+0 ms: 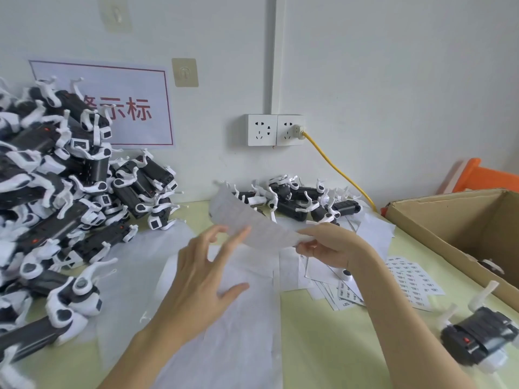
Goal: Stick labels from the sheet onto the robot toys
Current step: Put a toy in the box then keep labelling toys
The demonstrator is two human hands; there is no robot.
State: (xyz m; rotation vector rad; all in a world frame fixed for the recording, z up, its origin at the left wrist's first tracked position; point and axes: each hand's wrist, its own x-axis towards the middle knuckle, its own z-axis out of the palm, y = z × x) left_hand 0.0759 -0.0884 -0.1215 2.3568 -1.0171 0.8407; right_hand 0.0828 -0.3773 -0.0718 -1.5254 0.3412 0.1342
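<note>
A limp sheet point(252, 226) is pinched by the right hand point(328, 245); the left hand point(202, 273) is spread, empty. Labels may crease if the sheet sags.

— What are the hands doing?
— The right hand point(327, 245) pinches one end of a curled, blurred sheet point(252, 223) above the table point(323, 332). The left hand point(205, 276) is spread, fingertips at the sheet's lower edge.
— And the toys?
— A heap of black-and-white robot toys point(56, 178) on the left, a smaller cluster point(297, 200) by the wall, one toy point(480, 338) beside the cardboard box point(449, 220). Printed label sheets point(410, 279) lie under the right wrist.
</note>
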